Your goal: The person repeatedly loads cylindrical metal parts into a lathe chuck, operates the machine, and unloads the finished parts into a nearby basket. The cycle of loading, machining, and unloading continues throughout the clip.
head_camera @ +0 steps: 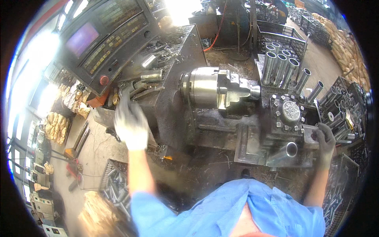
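My left hand [131,124], in a pale work glove and blurred by motion, is in front of the lathe's headstock, close to the metal parts on its top. Whether its fingers hold anything is unclear. My right hand [325,142], in a dark-stained glove, has curled fingers at the metal block [311,137] on the right side of the square tool post [285,118]. A small dark red thing shows at its fingertips. Between my hands is the lathe chuck [205,89], with a metal piece [255,91] at its stepped jaws. A metal tube [285,151] lies on the carriage below the tool post.
A control panel [109,38] with a lit screen and red stop button [104,80] stands upper left. Several steel tubes [279,65] stand upright behind the tool post; more tubes [336,109] lie at right. Wire baskets with metal parts flank me, including one basket [114,183] lower left.
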A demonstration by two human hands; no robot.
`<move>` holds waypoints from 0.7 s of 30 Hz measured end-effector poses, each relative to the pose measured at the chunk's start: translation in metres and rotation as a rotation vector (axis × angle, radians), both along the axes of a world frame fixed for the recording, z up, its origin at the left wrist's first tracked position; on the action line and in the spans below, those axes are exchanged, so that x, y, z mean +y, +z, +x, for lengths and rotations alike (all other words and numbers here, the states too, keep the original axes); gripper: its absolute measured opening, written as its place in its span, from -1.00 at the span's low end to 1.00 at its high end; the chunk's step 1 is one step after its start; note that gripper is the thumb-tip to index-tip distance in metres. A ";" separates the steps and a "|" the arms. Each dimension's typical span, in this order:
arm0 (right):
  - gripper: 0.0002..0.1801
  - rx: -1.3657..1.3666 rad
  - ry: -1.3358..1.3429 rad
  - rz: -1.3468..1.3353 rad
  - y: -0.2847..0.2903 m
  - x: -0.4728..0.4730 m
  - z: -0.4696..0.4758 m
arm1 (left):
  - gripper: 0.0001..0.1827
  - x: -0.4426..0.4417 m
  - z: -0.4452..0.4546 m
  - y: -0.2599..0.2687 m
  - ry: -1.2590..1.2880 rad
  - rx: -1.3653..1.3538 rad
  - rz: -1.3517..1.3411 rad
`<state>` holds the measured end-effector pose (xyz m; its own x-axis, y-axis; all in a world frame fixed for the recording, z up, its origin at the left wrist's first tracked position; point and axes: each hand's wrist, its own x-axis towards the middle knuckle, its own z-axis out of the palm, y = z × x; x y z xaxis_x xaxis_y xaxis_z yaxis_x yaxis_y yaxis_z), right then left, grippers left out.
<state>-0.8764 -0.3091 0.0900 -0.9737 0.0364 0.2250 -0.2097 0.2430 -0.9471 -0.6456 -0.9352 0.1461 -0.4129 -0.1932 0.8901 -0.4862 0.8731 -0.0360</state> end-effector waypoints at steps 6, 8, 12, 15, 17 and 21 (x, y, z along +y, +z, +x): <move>-0.67 0.111 -0.045 0.375 -0.025 0.030 0.056 | -0.05 -0.133 -0.111 0.105 0.499 -0.633 0.497; -0.69 0.174 0.068 0.385 -0.026 0.037 0.074 | -0.02 -0.129 -0.110 0.108 0.519 -0.633 0.485; -0.73 -0.039 0.027 0.281 -0.038 0.046 0.096 | -0.39 -0.010 -0.074 0.060 0.073 -0.059 0.123; -0.72 -0.036 0.085 0.372 -0.056 0.048 0.095 | -0.67 0.139 -0.011 -0.048 -0.414 -0.043 0.386; -0.56 -0.026 0.195 0.365 -0.071 0.046 0.087 | -0.69 0.232 0.033 -0.133 -0.490 -0.280 0.503; -0.22 -0.008 0.424 0.344 -0.096 0.022 0.061 | -0.53 0.353 0.138 -0.254 -0.131 -1.027 1.298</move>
